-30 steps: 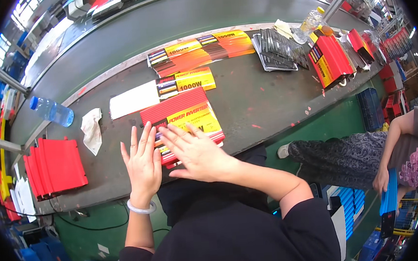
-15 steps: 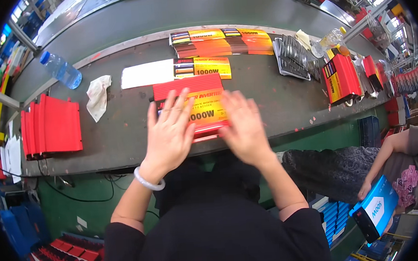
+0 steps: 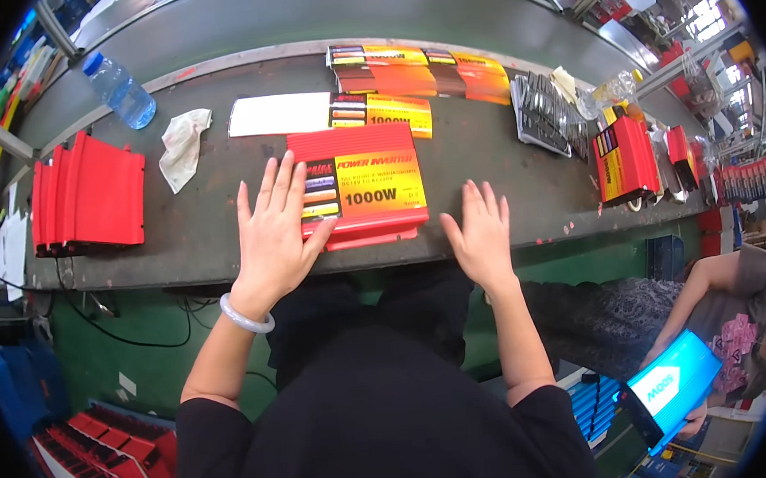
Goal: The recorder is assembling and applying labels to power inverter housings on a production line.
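Observation:
A red power inverter (image 3: 354, 141) with a yellow and orange label on its top lies on the workbench in front of me. My left hand (image 3: 276, 233) rests flat at its left edge, fingers stretched, the fingertips over the label's left end. Off to the inverter's right, my right hand (image 3: 482, 239) is apart from it, fingers extended above the bench's near edge and holding nothing. Just behind the inverter lies a label strip (image 3: 281, 115), part white and part printed yellow. Farther back is a stack of printed labels (image 3: 420, 76).
Red casings (image 3: 101, 201) stand at the left, near a crumpled tissue (image 3: 184, 151) and a water bottle (image 3: 121, 90). At the right are dark flat packets (image 3: 545, 114), a clear bottle (image 3: 611, 94) and a labelled red inverter (image 3: 623, 158). A person at the right holds a blue inverter (image 3: 673, 387).
Both hands were on the inverter's label. The right hand has moved off to the right, and the left has slid to the left edge, uncovering the label. The other person's blue inverter has tilted.

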The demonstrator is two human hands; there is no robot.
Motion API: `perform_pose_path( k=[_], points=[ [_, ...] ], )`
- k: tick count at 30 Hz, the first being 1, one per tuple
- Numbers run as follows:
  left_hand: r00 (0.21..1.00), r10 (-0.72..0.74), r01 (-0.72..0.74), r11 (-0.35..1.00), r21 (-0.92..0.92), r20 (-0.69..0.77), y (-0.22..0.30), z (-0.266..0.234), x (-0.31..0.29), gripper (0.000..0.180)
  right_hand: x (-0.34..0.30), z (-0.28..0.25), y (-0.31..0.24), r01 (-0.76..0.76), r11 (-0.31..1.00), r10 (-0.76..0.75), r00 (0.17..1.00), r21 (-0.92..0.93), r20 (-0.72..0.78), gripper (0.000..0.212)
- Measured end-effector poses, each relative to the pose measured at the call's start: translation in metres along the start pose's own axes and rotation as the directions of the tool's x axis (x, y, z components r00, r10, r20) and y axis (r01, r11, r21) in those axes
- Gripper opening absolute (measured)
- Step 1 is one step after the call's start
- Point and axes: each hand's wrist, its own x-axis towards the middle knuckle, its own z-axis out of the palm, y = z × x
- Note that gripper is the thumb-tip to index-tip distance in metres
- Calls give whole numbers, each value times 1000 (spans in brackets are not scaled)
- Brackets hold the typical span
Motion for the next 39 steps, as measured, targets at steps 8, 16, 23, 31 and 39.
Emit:
perform_pose_path(
  k=[8,16,23,31,39],
  points=[
    [997,56,-61,989,-135,-45,9,6,-3,54,32,-20,-94,483,808,-463,875,337,-143,60],
    [998,42,-49,990,-131,-55,-7,2,-12,56,41,-20,-63,368,924,-373,927,105,32,67],
    [991,-98,77,974,-211,-90,-21,20,-24,64,44,-2,-18,4,986,-6,1000,167,8,59],
    [930,-311,131,778,-614,-195,-38,20,12,51,91,5,-20,-156,495,169,982,855,82,32],
    [945,-328,238,700,-674,-8,-32,33,50,55,110,31,-23,-57,377,36,998,924,47,17]
  ],
)
